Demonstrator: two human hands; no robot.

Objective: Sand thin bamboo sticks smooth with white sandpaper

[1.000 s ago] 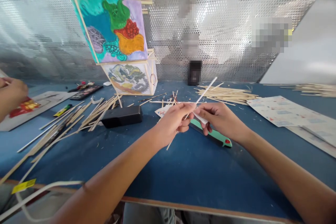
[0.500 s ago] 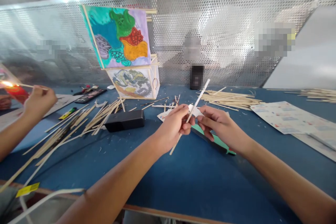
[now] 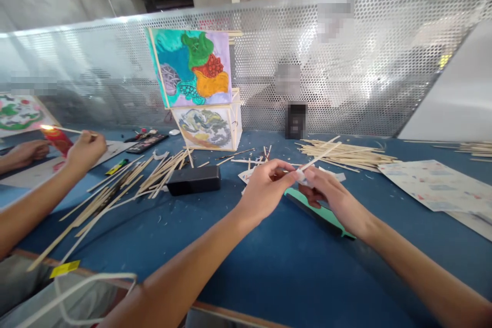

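Observation:
My left hand (image 3: 263, 184) is closed, thumb and forefinger pinching near the lower end of a thin wooden stick (image 3: 323, 155). At the fingertips a small white piece (image 3: 301, 174), like paper or tape, sits against the stick. My right hand (image 3: 328, 192) is closed on that white piece from the other side; its lower fingers are curled and partly hidden. The stick slants up and away to the right. Under my right hand lies a long flat green object with a black edge (image 3: 334, 221). Behind both hands, a scrap of white paper (image 3: 246, 176) shows on the table.
A black box (image 3: 195, 180) and loose sticks (image 3: 115, 184) lie left; more sticks (image 3: 346, 152) and printed sheets (image 3: 430, 179) lie right. A painted stick-framed lantern (image 3: 203, 128) stands behind. At left, a co-worker's hand (image 3: 88, 148) holds a stick to a lit red candle (image 3: 57, 139).
My hands have come together at the white piece, and the stick has swung from steep to a flatter slant rightward. The view has shifted up and left.

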